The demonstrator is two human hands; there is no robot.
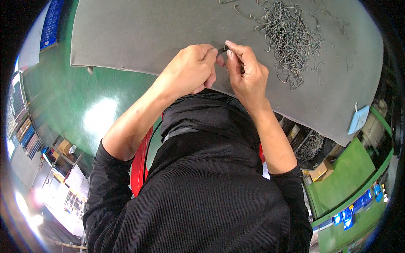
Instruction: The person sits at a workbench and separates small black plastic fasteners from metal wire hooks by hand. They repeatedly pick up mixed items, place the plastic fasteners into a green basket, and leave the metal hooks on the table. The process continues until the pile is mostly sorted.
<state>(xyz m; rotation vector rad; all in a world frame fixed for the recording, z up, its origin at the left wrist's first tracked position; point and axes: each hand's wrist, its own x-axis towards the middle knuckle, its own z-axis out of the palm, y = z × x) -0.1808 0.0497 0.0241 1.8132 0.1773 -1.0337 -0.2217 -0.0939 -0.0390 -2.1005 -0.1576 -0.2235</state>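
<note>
My left hand (195, 67) and my right hand (249, 72) meet over the near edge of the grey table (139, 36). Their fingertips pinch a small dark piece (223, 49) from both sides; fingers cover most of it, so its kind is hidden. Right of my right hand lies a tangled pile of bent metal wire hooks (287, 36), apart from my fingers. A few loose hooks (241, 12) are scattered beyond my hands, at the table's far side.
Thin wire pieces (335, 21) lie right of the pile. A light blue face mask (358, 119) hangs at the table's right edge. Below that edge, a dark bin (311, 147) holds more wire. Green floor (55, 97) spreads left; a red chair (140, 162) is behind me.
</note>
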